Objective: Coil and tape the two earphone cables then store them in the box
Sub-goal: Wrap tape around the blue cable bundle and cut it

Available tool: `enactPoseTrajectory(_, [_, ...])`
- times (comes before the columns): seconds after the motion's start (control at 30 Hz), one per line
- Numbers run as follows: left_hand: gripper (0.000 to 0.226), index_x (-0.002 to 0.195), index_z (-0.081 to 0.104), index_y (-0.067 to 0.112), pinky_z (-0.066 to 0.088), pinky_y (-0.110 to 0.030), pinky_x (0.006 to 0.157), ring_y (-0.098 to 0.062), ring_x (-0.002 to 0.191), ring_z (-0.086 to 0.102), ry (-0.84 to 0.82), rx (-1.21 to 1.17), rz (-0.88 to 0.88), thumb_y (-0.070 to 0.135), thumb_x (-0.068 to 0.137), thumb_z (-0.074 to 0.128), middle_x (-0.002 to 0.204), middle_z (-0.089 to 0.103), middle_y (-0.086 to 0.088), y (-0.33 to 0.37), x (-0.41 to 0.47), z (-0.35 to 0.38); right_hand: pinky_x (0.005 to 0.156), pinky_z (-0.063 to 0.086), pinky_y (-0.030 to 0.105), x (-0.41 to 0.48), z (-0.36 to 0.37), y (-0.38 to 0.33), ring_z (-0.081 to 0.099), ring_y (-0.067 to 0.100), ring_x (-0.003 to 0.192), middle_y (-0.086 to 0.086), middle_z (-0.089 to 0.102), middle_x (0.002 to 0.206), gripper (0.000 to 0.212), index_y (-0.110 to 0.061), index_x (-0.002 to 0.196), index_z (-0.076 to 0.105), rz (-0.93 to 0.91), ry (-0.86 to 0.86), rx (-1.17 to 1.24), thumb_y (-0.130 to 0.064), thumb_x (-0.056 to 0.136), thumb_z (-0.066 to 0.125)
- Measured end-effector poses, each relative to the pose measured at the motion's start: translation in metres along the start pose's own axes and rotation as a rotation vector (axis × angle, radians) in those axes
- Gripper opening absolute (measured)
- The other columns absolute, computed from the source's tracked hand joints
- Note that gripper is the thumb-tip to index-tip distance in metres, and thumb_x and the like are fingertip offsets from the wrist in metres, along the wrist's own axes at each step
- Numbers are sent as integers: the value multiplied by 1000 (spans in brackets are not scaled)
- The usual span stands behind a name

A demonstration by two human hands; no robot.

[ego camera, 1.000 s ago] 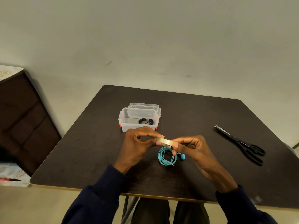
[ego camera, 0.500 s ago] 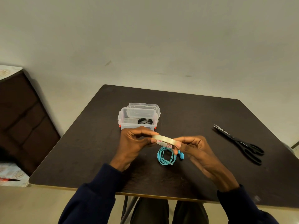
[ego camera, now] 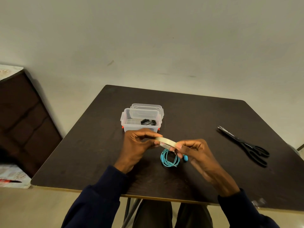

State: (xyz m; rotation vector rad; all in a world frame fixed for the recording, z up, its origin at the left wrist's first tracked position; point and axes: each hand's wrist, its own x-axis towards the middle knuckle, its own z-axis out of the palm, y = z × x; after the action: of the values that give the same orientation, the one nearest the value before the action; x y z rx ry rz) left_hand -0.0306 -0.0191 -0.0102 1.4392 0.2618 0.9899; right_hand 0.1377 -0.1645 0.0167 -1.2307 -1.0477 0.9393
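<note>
Seen from the head camera, the left hand [ego camera: 136, 145] and right hand [ego camera: 195, 153] each pinch a thin pale roll of tape [ego camera: 166, 142] just above the dark counter [ego camera: 197, 116]. If the tape end sticks or tears, the untaped turquoise earphone coil [ego camera: 169, 159] lying loosely looped beneath could spring apart. A black coiled earphone cable [ego camera: 148, 122] sits inside the clear plastic box [ego camera: 130, 122].

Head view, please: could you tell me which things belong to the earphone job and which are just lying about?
Job: tape roll, gripped by left hand and right hand; blue coiled cable; black cable in the clear box; lid; probably scissors.
Lying about: dark cabinet; patterned item.
</note>
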Motion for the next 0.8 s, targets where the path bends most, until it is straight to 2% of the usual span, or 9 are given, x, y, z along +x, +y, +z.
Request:
enactPoseTrajectory(0.13, [19,95,80,15,64,-42,74,-34,97,74,52,-125,-96,7,78,77,101,77,-14,0,-1,-3,83,53,27,1,-2,-3,64,16,76,11,68,77,34,-8,111,75,-15,-39,35,-28,84,68])
enactPoseTrajectory(0.23, [21,102,78,12,63,-45,78,-35,104,72,23,-141,-162,9,81,74,110,75,-15,1,-2,-2,84,53,28,1,-1,-3,66,17,77,15,68,78,32,-4,108,75,-45,-4,16,-27,86,68])
enactPoseTrajectory(0.3, [23,103,79,23,62,-43,83,-31,104,72,-25,-28,-125,16,81,76,109,76,-8,5,-1,-1,80,54,27,1,-1,-2,66,16,74,13,68,75,27,-1,107,75,-64,32,-3,-20,91,65])
enactPoseTrajectory(0.4, [15,97,79,34,60,-32,85,-20,95,73,-94,134,-80,32,82,75,99,78,-1,13,1,1,73,56,26,-1,0,-3,67,16,72,11,71,74,26,-5,107,75,-90,69,-96,-18,88,64])
enactPoseTrajectory(0.47, [17,88,80,32,60,-25,76,-14,83,73,-97,138,-148,45,81,72,89,78,0,17,0,5,74,59,26,-1,2,-4,72,16,77,10,75,79,23,-14,104,75,-105,79,-190,-20,83,67])
enactPoseTrajectory(0.53, [23,83,80,27,57,-20,70,-12,76,72,-121,151,-208,48,83,70,83,77,-1,16,-1,10,74,60,25,0,4,-5,74,18,80,8,77,83,21,-18,101,75,-138,82,-235,-21,81,69])
enactPoseTrajectory(0.63, [37,87,80,19,59,-24,74,-19,82,74,-166,118,-316,54,79,75,87,78,-8,16,-2,11,74,60,24,2,4,-6,75,18,82,4,78,85,18,-22,98,78,-188,91,-245,-21,81,71])
enactPoseTrajectory(0.7, [48,93,80,12,58,-36,86,-26,94,73,-175,22,-406,56,74,80,98,76,-17,17,-2,7,74,59,23,2,3,-5,76,18,83,4,78,88,18,-29,95,80,-210,111,-219,-20,82,72])
enactPoseTrajectory(0.8, [44,101,79,12,56,-40,94,-29,103,69,-196,-117,-481,47,74,81,109,71,-25,18,-2,2,75,59,26,1,1,0,75,21,81,9,77,84,18,-28,98,80,-199,167,-134,-21,83,72])
